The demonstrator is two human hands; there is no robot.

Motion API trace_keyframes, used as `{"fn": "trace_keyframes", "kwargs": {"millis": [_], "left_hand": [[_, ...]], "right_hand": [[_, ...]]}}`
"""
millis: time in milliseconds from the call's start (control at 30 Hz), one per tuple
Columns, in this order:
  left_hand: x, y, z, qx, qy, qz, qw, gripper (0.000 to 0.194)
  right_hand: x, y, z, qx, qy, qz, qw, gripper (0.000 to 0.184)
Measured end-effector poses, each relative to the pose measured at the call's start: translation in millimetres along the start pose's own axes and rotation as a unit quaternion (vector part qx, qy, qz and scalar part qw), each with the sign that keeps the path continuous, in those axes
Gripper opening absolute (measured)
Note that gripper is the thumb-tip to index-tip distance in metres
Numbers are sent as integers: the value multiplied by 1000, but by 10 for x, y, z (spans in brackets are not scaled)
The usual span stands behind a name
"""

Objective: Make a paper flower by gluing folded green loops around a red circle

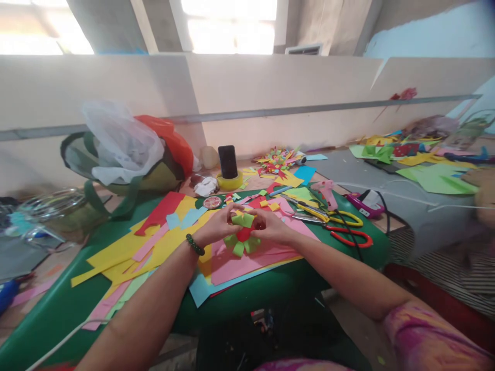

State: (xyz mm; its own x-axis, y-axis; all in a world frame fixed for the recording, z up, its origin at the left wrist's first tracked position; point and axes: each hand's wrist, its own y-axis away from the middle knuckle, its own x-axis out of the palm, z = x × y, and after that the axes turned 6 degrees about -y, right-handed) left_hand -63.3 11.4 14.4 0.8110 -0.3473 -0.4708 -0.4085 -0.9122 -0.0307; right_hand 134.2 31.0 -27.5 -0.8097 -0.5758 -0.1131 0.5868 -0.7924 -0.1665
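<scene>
Both my hands meet over the pink paper sheets (pixel 228 268) on the green table. My left hand (pixel 220 224), with a dark beaded bracelet at the wrist, has its fingers closed on a green paper piece (pixel 243 220). From the other side my right hand (pixel 270 226) curls its fingers around the same small paper craft. Below and between them a red paper part (pixel 243 235) shows, with green paper petals (pixel 240 248) spread under it. The fingertips partly hide how the pieces join.
Red-handled scissors (pixel 350 237), yellow-handled scissors (pixel 344 219), a pink glue gun (pixel 327 193) and a purple device (pixel 365 203) lie at the right. Yellow strips (pixel 154 252) spread left. Behind stand a phone (pixel 228 162), yellow tape (pixel 229 181) and a bag (pixel 162 178).
</scene>
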Motion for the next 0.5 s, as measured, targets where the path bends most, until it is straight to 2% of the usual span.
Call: {"fn": "trace_keyframes", "kwargs": {"millis": [33, 100, 167, 233, 333, 500], "left_hand": [[5, -2, -9, -1, 27, -22, 999, 56], [3, -14, -10, -20, 86, -81, 993, 66], [6, -35, 6, -58, 153, -110, 980, 67], [34, -58, 28, -92, 208, -104, 968, 58], [127, -78, 45, -101, 237, -88, 962, 38], [195, -81, 46, -79, 229, -99, 965, 25]], "right_hand": [[-3, -20, -1, 0, -22, -15, 1000, 51], [-27, -55, -2, 1, -92, -86, 992, 44], [-57, -82, -2, 3, -172, -164, 971, 44], [-73, -98, -3, 2, -215, -203, 955, 47], [-55, -98, -6, -3, -199, -202, 959, 47], [-21, -62, 46, 25, -165, -161, 973, 42]]}}
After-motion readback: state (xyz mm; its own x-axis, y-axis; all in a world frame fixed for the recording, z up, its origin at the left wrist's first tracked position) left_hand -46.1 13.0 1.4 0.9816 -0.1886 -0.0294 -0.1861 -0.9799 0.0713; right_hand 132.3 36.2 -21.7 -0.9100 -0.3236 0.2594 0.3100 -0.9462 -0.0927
